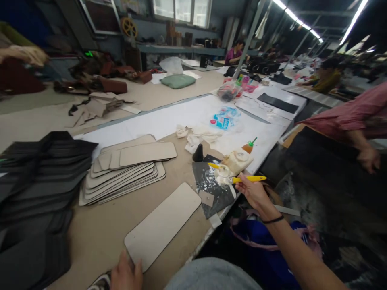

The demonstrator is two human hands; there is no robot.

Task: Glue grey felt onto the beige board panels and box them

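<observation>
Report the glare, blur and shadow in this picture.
Head view: ceiling lights glare white at upper right; the window looks washed out; a co-worker's hand at upper left is blurred; the blue bag sits in shadow; the brush in the right hand reads fairly clearly.

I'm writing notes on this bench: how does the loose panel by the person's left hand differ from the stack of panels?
The loose panel lies singly, while the stack holds many panels, unevenly fanned. The left hand is at the loose panel's near end; no hand is at the stack. The loose panel lies nearer the person than the stack. Both show pale faces and rounded corners.
</observation>
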